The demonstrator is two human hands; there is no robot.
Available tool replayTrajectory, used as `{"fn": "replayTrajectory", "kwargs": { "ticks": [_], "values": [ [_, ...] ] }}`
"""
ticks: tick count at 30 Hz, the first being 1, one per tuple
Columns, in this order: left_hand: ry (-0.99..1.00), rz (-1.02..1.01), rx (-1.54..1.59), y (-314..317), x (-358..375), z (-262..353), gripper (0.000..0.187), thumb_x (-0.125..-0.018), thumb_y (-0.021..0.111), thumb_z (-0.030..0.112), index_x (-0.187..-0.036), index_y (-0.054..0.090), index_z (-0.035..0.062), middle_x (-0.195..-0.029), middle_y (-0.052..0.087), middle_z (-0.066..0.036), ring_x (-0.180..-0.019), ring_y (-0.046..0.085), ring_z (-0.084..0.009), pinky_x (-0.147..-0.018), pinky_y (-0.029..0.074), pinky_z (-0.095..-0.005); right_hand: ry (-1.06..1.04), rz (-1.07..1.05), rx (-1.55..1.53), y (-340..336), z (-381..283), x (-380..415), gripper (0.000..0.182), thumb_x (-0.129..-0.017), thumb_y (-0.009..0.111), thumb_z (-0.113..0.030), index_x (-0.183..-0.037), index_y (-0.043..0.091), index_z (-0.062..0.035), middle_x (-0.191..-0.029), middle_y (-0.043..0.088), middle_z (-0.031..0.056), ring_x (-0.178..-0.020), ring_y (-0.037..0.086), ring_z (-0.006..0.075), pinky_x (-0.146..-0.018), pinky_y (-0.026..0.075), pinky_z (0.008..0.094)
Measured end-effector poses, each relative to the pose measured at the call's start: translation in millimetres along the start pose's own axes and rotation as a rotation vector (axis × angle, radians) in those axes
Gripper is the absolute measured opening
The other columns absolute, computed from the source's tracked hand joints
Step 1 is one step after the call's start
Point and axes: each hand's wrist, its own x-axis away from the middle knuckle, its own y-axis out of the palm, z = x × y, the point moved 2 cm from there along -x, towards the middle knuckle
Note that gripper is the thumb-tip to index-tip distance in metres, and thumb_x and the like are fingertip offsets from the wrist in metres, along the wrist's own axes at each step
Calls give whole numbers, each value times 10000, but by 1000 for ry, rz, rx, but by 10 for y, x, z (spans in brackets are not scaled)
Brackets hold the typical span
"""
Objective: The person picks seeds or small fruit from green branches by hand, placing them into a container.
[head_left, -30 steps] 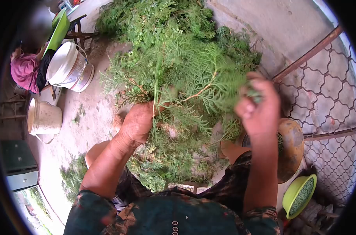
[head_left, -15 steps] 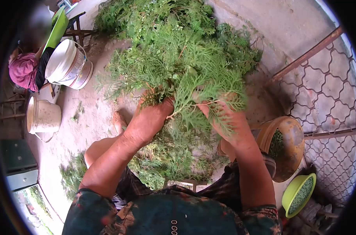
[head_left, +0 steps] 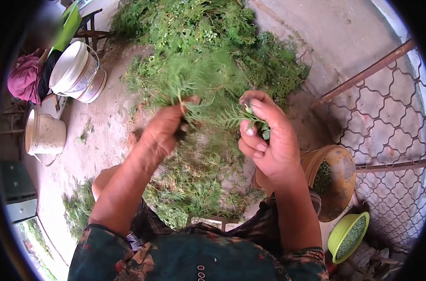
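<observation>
The head camera looks ahead and down at the floor (head_left: 107,117), with left hand (head_left: 162,127) and right hand (head_left: 276,136) close.

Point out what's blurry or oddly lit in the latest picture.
Head view: the twigs at the left hand are smeared, probably motion blur; head view: the right hand is fairly crisp; head view: glare washes out the floor at lower left; head view: the corners are black and rounded, suggesting a very wide lens.
</observation>
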Motion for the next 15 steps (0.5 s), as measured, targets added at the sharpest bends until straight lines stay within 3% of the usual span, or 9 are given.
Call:
{"fn": "replayTrajectory", "kwargs": {
  "ticks": [2,5,8,9,10,12,13,14,15],
  "values": [
    [-111,-214,129,58,-14,-137,383,-800,661,405,-1020,586,100,-841,570,-22,-682,526,-124,-663,458,-322,-31,74,46,21,36,-28,144,-886,509,-192,-998,535,-105,-634,496,17,-369,288,40,-344,236,191],
    [-46,-234,267,400,342,-20,471,-758,672,472,-1011,583,84,-818,563,-11,-718,518,-128,-710,443,-332,-99,135,149,-29,89,-60,163,-887,519,-183,-1018,544,-89,-715,514,51,-399,311,41,-366,257,188],
    [37,-362,-75,181,100,-318,472,-777,675,426,-1044,581,49,-865,578,-43,-777,519,-123,-754,426,-327,-184,97,359,-86,107,-29,215,-882,532,-155,-1085,536,-86,-843,527,73,-497,407,75,-439,337,203],
    [36,-339,-218,115,86,-365,438,-791,671,392,-1049,584,50,-885,587,-59,-789,523,-122,-750,426,-317,-354,67,737,-100,109,-20,266,-877,537,-132,-1137,516,-82,-925,526,83,-606,465,116,-523,388,226],
    [-107,-363,-675,160,267,-158,334,-854,593,319,-1074,594,67,-981,608,-90,-859,552,-165,-787,433,-324,-550,103,1103,-109,110,16,322,-871,542,-108,-1188,496,-78,-1007,525,93,-715,524,157,-606,439,249],
    [495,-513,-846,95,249,-290,351,-913,454,309,-1155,536,68,-1034,621,-68,-971,563,-195,-942,365,-314,-602,199,995,-170,246,-112,279,-855,551,-113,-1124,527,-43,-954,571,66,-793,551,154,-690,456,264],
    [270,-493,-766,191,380,-134,325,-937,408,237,-1203,496,71,-1109,602,-58,-1016,553,-220,-998,324,-316,-631,244,940,-214,309,-176,262,-847,555,-115,-1093,543,-25,-927,594,52,-832,565,152,-733,464,271],
    [742,-374,-1062,168,254,-235,343,-931,413,216,-1238,440,66,-1074,614,-72,-988,566,-217,-1003,313,-313,-574,189,872,-143,314,-291,250,-843,561,-102,-1081,551,-28,-925,596,55,-826,568,153,-731,466,270],
    [818,-337,-1069,170,296,-181,352,-923,414,204,-1246,418,63,-1037,621,-86,-964,575,-223,-999,314,-315,-513,182,837,-84,271,-306,238,-839,568,-89,-1069,559,-31,-922,597,58,-819,571,154,-729,467,269]
  ]
}}
